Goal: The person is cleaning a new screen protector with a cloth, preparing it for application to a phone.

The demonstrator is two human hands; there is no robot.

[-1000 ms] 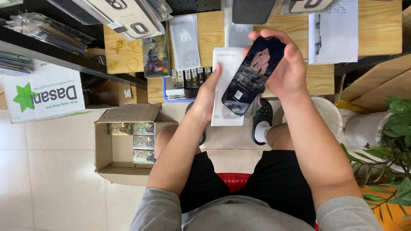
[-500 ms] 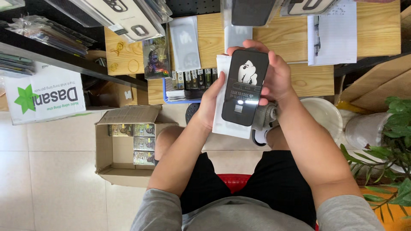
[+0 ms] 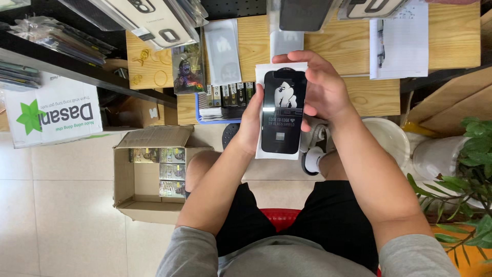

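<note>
A flat white packet (image 3: 281, 110) with a glossy black, phone-shaped panel on its face is held upright above the lap, in front of the wooden surface (image 3: 353, 46). Its left edge is gripped by the left hand (image 3: 251, 120), whose fingers are hidden behind the packet, only the thumb side being seen. The right hand (image 3: 320, 90) is clamped on the upper right edge, fingers curled over the top, so that corner is covered. Both forearms are raised from the seated body, elbows bent. A shoe (image 3: 312, 151) is partly hidden behind the packet. Beside the left knee an open cardboard box (image 3: 125, 179) is set on the tiled floor, small printed cartons stacked inside. A blue tray (image 3: 205, 115) of packets is cut off by the left hand. Leaves of a plant (image 3: 471, 169) are cropped at the right edge.
</note>
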